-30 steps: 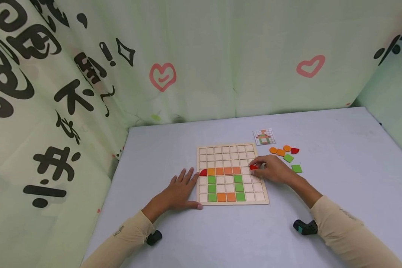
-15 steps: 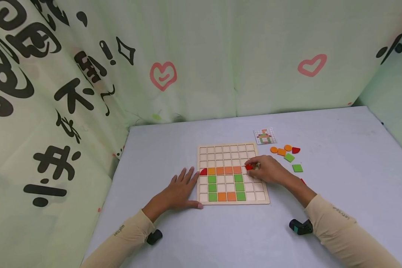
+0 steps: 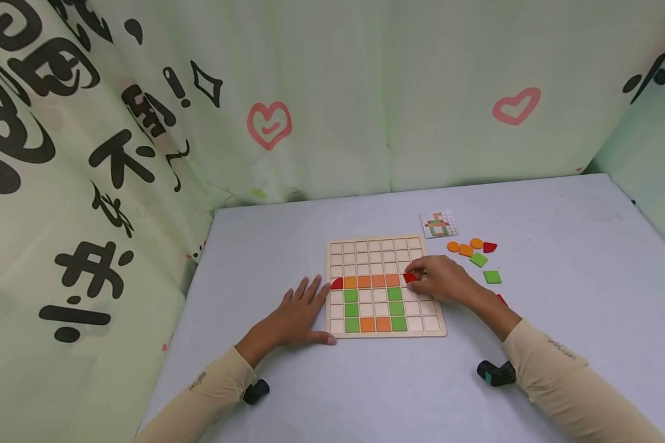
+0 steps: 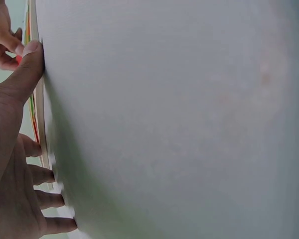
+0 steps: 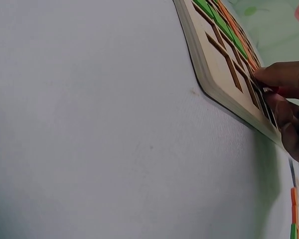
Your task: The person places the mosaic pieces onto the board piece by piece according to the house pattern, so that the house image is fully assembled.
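Note:
A wooden grid board point(image 3: 366, 251) lies flat on the table, with green, orange and red tiles set in some of its cells. My right hand point(image 3: 443, 280) pinches a red tile point(image 3: 409, 278) between thumb and fingers, over the board's right part, one row's end beside the orange tiles point(image 3: 378, 282). In the right wrist view the fingers partly cover this tile. My left hand point(image 3: 296, 314) rests at the board's left edge with fingers spread and straight, its thumb by the near left corner. A red quarter-round tile point(image 3: 337, 283) sits in the row's left end cell.
A pattern card point(image 3: 438, 224) lies beyond the board's far right corner. Loose orange tiles point(image 3: 465, 250), a red tile point(image 3: 490, 247) and green tiles point(image 3: 492, 277) lie right of the board. Another red piece point(image 3: 501, 299) shows partly behind the right forearm. A curtain hangs behind the table.
My right hand has moved left across the board with the red tile, from the right edge to beside the orange row. My left hand has stayed in place.

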Action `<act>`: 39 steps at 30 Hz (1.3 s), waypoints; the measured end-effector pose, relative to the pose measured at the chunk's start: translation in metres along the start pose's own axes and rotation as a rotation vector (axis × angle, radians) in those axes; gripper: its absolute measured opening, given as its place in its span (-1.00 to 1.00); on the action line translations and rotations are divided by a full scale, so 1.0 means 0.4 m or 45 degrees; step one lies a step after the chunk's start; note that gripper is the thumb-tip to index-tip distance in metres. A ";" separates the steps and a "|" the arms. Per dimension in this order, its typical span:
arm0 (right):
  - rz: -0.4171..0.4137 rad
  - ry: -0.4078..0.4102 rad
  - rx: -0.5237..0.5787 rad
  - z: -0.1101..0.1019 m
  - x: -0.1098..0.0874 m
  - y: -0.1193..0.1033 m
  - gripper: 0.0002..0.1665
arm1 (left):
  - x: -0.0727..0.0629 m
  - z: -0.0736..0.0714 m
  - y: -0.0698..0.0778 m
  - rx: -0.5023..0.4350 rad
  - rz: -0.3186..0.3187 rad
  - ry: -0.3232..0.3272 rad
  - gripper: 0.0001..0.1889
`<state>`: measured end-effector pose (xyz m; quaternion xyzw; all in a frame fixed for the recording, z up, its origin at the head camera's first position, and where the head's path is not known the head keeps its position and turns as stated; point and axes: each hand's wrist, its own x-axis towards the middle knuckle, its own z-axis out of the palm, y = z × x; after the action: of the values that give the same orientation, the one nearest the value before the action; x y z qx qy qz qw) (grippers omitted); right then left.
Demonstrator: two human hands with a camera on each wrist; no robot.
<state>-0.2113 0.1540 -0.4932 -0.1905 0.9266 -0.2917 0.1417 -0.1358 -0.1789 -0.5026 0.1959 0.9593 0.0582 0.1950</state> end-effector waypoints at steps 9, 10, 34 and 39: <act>-0.011 0.025 -0.003 -0.002 -0.007 0.013 -0.64 | -0.001 0.000 -0.001 0.003 0.007 -0.003 0.23; -0.016 0.035 -0.006 -0.001 -0.006 0.013 -0.64 | -0.001 0.001 -0.002 0.004 0.008 -0.001 0.23; 0.022 0.067 -0.004 0.009 0.004 0.003 -0.71 | -0.003 -0.005 0.002 0.003 0.009 -0.003 0.23; 0.026 0.058 -0.018 0.008 0.004 0.003 -0.71 | -0.002 -0.004 0.002 0.003 0.021 0.009 0.22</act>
<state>-0.2118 0.1527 -0.4965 -0.1753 0.9335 -0.2879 0.1223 -0.1353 -0.1786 -0.5006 0.2037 0.9584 0.0594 0.1908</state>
